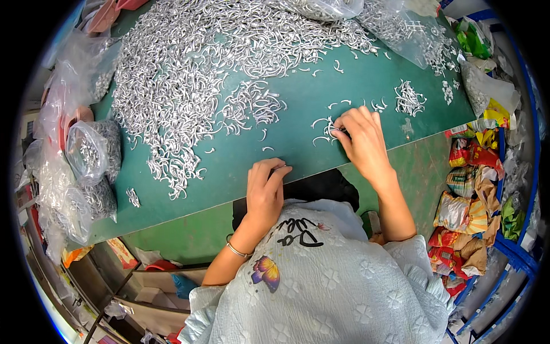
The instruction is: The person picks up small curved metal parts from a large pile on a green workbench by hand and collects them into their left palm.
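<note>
My left hand (265, 188) rests at the near edge of the green table (309, 155), thumb and fingers pinched together. Whatever is between its fingertips is too small to make out. Farther right, my right hand (362, 137) reaches over the tabletop with bent fingers closing on a small curved metal piece. Several more silvery curved metal pieces (321, 139) lie beside its fingertips. Left of them spreads a big heap of similar curved metal pieces (172, 86), with a smaller cluster (252, 106) at its near right side.
A small pile of metal pieces (409, 98) lies on the right. Clear plastic bags of metal parts stand at the left edge (94, 150) and the far right (401, 31). Coloured packets (458, 212) fill a blue rack on the right. Wooden shelving (157, 286) stands at lower left.
</note>
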`<control>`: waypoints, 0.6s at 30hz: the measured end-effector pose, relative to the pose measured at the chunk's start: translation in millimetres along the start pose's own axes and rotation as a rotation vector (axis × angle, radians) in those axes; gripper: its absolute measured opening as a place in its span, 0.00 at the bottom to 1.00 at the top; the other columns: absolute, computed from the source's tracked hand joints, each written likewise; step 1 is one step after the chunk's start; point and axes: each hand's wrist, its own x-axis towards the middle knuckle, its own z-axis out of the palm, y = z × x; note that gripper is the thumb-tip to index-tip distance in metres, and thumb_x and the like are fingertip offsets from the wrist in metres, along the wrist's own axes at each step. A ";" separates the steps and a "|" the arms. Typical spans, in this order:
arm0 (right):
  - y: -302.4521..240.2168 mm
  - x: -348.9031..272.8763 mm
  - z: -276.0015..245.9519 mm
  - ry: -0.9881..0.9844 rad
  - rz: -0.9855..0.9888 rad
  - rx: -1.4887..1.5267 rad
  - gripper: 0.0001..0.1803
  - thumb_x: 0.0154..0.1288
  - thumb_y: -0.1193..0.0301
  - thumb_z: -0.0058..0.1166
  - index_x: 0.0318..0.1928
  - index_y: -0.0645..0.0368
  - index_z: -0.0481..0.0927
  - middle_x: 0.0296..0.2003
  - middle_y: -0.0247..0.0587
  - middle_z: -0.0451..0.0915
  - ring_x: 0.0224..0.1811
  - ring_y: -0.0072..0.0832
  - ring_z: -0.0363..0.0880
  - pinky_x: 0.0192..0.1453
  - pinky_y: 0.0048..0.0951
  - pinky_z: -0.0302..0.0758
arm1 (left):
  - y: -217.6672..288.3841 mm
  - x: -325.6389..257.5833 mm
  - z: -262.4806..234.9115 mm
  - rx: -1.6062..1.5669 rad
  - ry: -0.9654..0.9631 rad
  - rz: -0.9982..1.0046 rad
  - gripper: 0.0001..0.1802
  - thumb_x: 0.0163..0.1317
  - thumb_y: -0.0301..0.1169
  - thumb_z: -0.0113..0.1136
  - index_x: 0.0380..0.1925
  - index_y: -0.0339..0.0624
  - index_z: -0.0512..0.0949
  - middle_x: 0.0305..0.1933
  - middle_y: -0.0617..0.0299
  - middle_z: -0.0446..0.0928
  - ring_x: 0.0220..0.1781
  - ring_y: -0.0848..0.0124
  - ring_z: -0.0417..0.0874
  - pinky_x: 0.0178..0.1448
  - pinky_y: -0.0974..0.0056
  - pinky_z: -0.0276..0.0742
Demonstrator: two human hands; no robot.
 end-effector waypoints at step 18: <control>7.6 -1.5 -8.0 0.013 -0.005 0.232 0.03 0.56 0.78 0.57 0.30 0.63 0.76 0.29 0.42 0.75 0.36 0.39 0.71 0.45 0.37 0.67 | 4.2 2.9 0.3 0.002 0.032 -0.013 0.16 0.46 0.09 0.56 0.35 0.36 0.79 0.39 0.55 0.75 0.41 0.58 0.76 0.45 0.60 0.71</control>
